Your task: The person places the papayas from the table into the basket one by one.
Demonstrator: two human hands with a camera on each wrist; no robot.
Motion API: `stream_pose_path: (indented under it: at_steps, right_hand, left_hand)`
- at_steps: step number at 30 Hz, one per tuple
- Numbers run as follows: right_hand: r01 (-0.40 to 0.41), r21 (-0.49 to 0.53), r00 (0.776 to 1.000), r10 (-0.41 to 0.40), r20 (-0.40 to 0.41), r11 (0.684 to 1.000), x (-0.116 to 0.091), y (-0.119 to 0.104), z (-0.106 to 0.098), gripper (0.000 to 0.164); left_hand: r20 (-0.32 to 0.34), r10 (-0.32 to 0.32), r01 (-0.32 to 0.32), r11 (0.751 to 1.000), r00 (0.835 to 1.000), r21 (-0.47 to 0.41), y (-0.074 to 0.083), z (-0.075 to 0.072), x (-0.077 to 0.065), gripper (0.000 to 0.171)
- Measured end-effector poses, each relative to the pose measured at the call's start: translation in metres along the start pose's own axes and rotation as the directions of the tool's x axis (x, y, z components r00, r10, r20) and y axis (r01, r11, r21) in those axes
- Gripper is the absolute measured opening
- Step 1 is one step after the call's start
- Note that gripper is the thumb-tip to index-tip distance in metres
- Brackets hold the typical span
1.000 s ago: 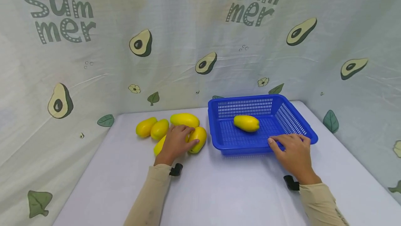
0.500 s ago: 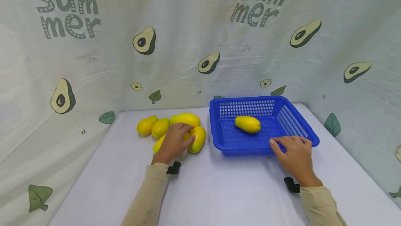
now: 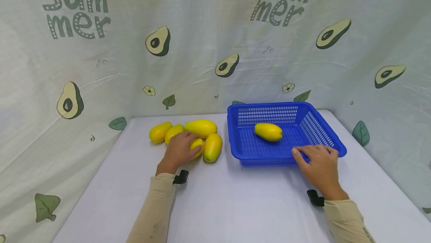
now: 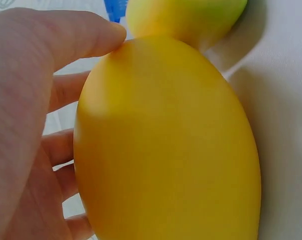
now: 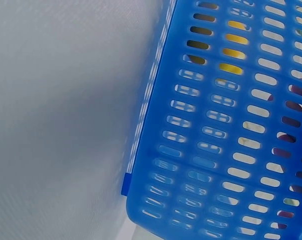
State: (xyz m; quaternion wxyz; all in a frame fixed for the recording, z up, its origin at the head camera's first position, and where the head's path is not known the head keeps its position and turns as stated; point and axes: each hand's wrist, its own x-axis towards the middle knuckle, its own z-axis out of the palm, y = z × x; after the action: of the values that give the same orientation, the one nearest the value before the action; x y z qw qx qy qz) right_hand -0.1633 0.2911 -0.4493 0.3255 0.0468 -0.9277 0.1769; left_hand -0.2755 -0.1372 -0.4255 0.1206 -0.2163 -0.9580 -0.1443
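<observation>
My left hand (image 3: 180, 149) has its fingers curled round a yellow fruit (image 3: 198, 145) near the white tabletop's (image 3: 235, 202) back edge, towards the left corner, with four more fruits (image 3: 213, 148) clustered about it. My right hand (image 3: 318, 164) grips the near rim of the blue basket (image 3: 266, 161) — one lone fruit (image 3: 268, 132) inside — by the back right corner; beyond hangs pale cloth (image 3: 188, 18) printed with avocados, leaves and "summer".

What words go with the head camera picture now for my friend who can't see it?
A person's left hand curls round a yellow fruit beside four other fruits on a white table. Their right hand curls over the near rim of a blue basket with a sixth fruit inside. Behind is pale cloth printed with avocados.
</observation>
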Motion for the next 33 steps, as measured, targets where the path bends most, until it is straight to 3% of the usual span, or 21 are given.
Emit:
stream_pose_path:
  at_steps: [9,16,27,33]
  right_hand:
    - [0.007,0.004,1.0,-0.007,-0.005,1.0,0.003,0.0,-0.003,0.03]
    - [0.009,0.006,1.0,-0.009,-0.009,1.0,0.008,-0.001,-0.007,0.031]
    - [-0.007,0.009,1.0,0.007,0.005,1.0,0.003,-0.001,-0.004,0.031]
    - [-0.001,0.012,1.0,0.001,0.004,1.0,0.001,-0.002,-0.002,0.03]
  left_hand:
    - [0.094,-0.077,0.086,0.992,0.993,-0.092,-0.006,-0.003,0.0,0.054]
    - [0.11,-0.143,0.16,0.972,0.984,-0.173,-0.008,-0.004,0.003,0.061]
    - [0.139,-0.114,0.132,0.983,0.984,-0.13,-0.01,-0.004,-0.001,0.06]
    - [0.178,-0.136,0.159,0.979,0.975,-0.124,-0.012,-0.008,-0.009,0.069]
